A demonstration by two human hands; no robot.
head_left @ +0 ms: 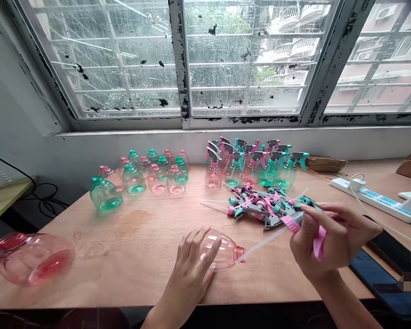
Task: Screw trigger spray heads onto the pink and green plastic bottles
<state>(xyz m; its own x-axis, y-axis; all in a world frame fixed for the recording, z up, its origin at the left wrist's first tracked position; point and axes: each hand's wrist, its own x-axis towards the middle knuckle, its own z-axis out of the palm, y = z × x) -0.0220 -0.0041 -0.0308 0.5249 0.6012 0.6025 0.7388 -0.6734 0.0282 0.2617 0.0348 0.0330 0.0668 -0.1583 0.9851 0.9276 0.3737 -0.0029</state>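
A clear pink bottle (226, 251) lies on its side near the table's front edge, its threaded neck pointing right. My left hand (193, 262) is laid over its base end, fingers bent around it and holding it. In my right hand (329, 237) is a pink and grey trigger sprayer (291, 224), gripped between thumb and fingers. Its translucent dip tube (265, 240) slants down left, with the tip at the bottle's mouth; whether it is inside I cannot tell. Behind lies a heap of loose pink and green trigger sprayers (260, 203).
Several open pink and green bottles (157, 176) stand at the back left. Bottles with sprayers fitted (250, 171) stand behind the heap. A large-looking pink bottle (36, 258) lies at the left. A white power strip (373, 198) and a dark phone-like slab (380, 278) are at the right.
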